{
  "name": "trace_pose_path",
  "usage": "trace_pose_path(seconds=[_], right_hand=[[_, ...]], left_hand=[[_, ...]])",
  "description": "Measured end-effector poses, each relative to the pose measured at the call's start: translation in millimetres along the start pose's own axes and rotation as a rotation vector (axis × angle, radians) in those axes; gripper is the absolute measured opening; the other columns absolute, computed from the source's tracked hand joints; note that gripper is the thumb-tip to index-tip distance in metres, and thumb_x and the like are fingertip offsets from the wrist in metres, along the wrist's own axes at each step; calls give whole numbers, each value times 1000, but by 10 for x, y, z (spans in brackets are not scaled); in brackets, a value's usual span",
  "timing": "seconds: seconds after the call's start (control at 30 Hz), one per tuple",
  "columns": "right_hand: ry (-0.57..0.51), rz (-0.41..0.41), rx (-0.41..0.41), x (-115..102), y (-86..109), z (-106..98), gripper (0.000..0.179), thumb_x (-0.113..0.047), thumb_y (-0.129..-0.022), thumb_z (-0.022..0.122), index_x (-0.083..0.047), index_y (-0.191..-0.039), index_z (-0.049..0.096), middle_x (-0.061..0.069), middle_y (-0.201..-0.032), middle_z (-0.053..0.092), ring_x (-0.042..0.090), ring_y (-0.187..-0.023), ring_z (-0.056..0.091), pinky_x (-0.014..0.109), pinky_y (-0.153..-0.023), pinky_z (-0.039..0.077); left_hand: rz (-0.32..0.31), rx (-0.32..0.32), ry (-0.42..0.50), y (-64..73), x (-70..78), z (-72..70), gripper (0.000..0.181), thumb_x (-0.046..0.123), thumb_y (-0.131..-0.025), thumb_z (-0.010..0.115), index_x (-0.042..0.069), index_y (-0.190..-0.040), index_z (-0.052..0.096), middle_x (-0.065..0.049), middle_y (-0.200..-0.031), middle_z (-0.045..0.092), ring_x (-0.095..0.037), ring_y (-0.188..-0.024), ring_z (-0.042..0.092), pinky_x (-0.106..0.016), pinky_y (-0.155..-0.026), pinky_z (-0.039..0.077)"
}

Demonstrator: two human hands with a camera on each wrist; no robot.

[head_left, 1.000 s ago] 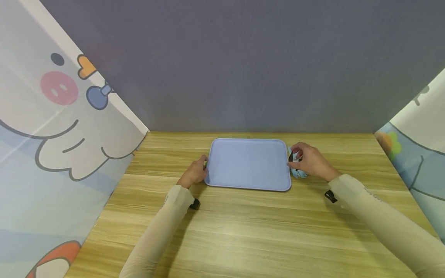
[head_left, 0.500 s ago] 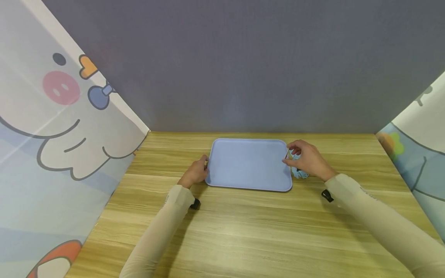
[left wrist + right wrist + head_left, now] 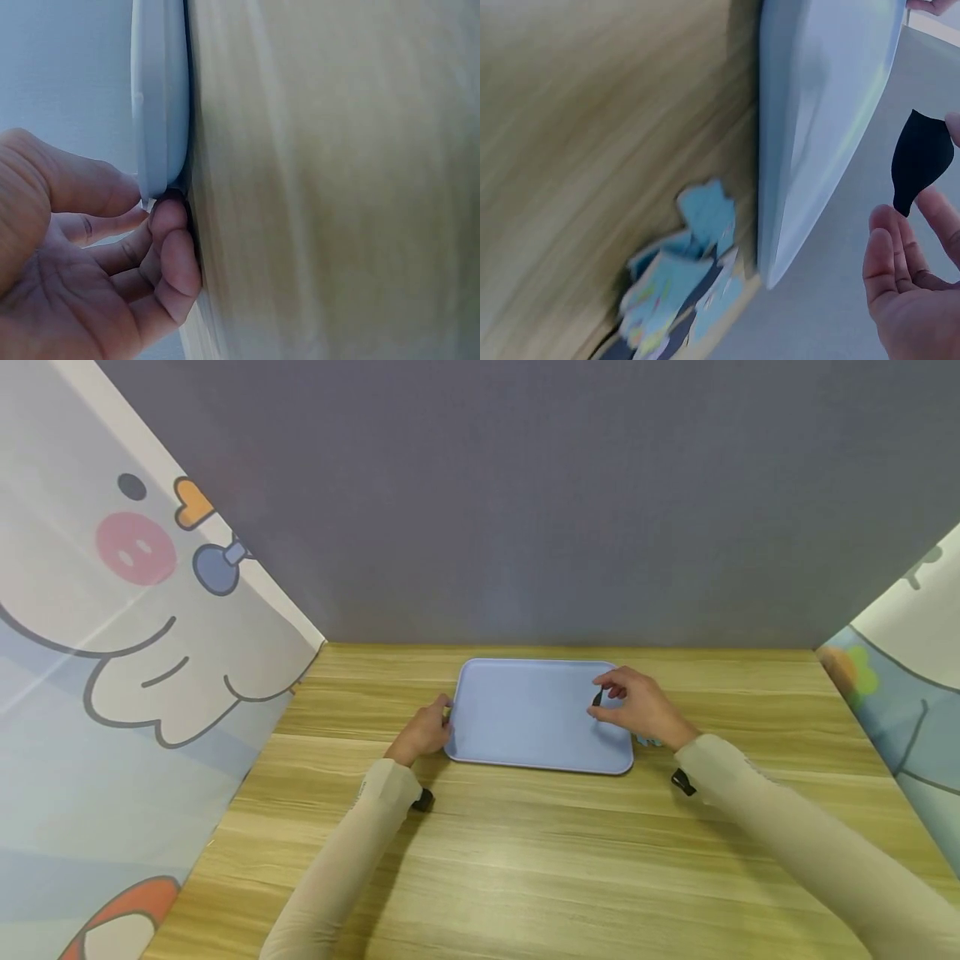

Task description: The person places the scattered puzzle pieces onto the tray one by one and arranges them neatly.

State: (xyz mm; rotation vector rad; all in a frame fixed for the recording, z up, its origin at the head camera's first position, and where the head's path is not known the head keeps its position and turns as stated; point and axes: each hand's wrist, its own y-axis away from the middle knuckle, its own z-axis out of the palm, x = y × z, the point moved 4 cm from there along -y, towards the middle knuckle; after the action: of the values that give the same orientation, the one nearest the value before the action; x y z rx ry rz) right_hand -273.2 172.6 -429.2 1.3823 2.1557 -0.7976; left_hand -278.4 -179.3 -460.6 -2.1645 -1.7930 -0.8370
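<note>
A pale blue tray with a raised rim lies on the wooden table. At its left end my left hand grips the edge, thumb at the rim and the other fingers curled in by the underside, as the left wrist view shows. My right hand is over the tray's right part. Between thumb and fingertips it pinches a flat black puzzle piece with curved sides and a narrow tip. Just right of the tray lies a heap of light blue and black puzzle pieces, mostly hidden by the right hand in the head view.
The wooden table meets a grey upright panel behind the tray. Cartoon-printed panels stand at the left and right sides. A black strap end hangs from the right wrist.
My right hand has moved left from the heap, across the tray's right rim, bringing the black puzzle piece over the tray. My left hand keeps its grip on the tray's left edge.
</note>
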Motion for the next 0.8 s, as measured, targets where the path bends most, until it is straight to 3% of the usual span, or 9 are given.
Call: trace_pose_path(seconds=[0.17, 0.37, 0.8], right_hand=[[-3, -45, -2, -62, -47, 106, 36, -28, -75, 80, -5, -101, 70, 8, -95, 59, 24, -83, 58, 40, -72, 48], [-10, -17, -37, -107, -136, 223, 33, -31, -75, 80, -7, -94, 71, 8, -96, 62, 24, -85, 58, 38, -70, 47], [13, -21, -119, -209, -306, 500, 33, -26, -71, 83, -5, -94, 72, 6, -89, 65, 23, -83, 59, 39, -74, 46]], left_hand=[[-6, -4, 11, -5, -6, 5, 37, 3, -92, 52, 0, -127, 42, -18, -99, 61, -25, -79, 58, -34, -67, 49], [-9, -2, -4, -10, -17, 8, 37, 4, -92, 52, 1, -128, 42, -17, -98, 61, -24, -78, 57, -34, -67, 48], [-11, -7, -4, -2, -28, 1, 37, 5, -93, 52, 1, -129, 41, -18, -101, 61, -23, -78, 58, -33, -67, 48]])
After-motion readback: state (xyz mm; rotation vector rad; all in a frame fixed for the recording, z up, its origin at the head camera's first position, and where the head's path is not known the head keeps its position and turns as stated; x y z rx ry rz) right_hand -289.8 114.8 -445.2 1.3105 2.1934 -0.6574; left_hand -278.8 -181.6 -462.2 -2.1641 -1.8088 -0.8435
